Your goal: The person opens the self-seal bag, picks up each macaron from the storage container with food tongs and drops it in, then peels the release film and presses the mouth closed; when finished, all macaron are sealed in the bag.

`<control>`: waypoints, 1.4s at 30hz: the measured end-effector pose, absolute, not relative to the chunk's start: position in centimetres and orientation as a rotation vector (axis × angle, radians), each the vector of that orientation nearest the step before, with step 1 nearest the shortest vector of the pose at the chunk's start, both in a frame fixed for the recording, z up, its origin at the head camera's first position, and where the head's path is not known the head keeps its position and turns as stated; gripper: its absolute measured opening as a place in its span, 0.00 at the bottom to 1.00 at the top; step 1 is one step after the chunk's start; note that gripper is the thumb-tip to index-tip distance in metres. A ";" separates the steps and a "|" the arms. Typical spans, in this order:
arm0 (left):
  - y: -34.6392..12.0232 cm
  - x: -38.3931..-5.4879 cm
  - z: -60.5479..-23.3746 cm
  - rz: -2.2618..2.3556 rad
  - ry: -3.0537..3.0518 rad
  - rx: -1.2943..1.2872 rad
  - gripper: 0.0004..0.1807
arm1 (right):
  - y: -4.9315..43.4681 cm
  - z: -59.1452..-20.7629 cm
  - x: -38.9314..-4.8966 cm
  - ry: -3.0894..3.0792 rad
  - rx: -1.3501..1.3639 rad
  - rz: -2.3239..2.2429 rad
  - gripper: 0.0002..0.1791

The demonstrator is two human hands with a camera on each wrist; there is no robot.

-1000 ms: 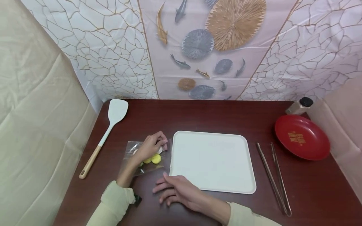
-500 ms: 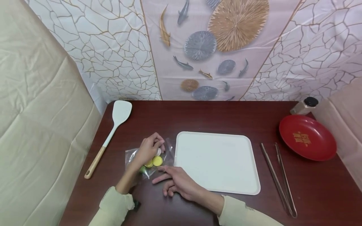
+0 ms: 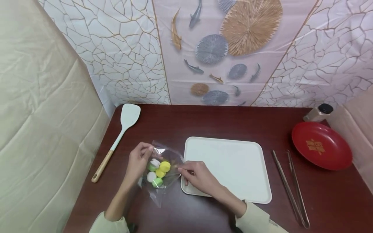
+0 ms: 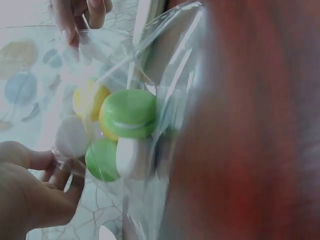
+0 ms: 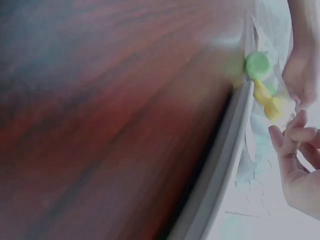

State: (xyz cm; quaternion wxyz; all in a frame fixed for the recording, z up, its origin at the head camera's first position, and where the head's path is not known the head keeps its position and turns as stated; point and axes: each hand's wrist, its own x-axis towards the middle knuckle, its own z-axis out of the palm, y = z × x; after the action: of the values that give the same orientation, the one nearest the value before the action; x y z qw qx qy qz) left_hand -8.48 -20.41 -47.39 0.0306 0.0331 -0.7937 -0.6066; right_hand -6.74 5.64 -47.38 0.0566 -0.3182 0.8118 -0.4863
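Note:
A clear plastic bag [image 3: 173, 155] hangs between my two hands, over the table just left of the white tray. Inside are several macarons: yellow [image 3: 165, 166], green [image 3: 157, 183] and whitish [image 3: 151, 176]. My left hand [image 3: 138, 163] pinches the bag's upper left edge between thumb and fingers. At the opposite edge, my right hand [image 3: 201, 177] pinches the plastic above the tray's left side. The left wrist view shows a green macaron [image 4: 130, 112] close up through the film. In the right wrist view the bag is partly hidden behind the tray rim.
The white tray [image 3: 227, 165] lies beneath and right of my right hand. Metal tongs [image 3: 291, 191] and a red plate [image 3: 335, 149] are farther right, with a black-lidded jar [image 3: 317, 113] behind. A white spatula [image 3: 118, 139] with a wooden handle lies left.
My right hand has moved up and right from below the bag and now pinches its right edge. The left hand has shifted left on the bag, which is raised and spread, showing more macarons.

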 end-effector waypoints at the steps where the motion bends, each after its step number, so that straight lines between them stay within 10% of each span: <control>1: -20.5 -8.1 -47.4 -1.903 -2.407 0.093 0.07 | 5.7 -46.9 -6.7 2.481 -0.940 -1.473 0.13; 31: -21.2 -3.7 -46.9 -2.093 -1.844 -0.329 0.10 | 8.0 -43.7 -7.6 2.470 -1.238 -1.670 0.17; 42: -19.1 -3.5 -45.7 -2.063 -1.878 -0.157 0.12 | 1.4 -38.0 -9.2 2.978 -2.090 -1.067 0.07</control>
State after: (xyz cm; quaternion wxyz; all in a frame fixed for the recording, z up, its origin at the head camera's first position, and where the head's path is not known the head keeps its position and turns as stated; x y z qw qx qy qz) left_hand -3.47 -19.07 -45.71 0.1725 -0.0552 -0.6620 -0.7272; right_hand -9.21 1.40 -38.04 -0.3191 -0.5224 0.7444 -0.2667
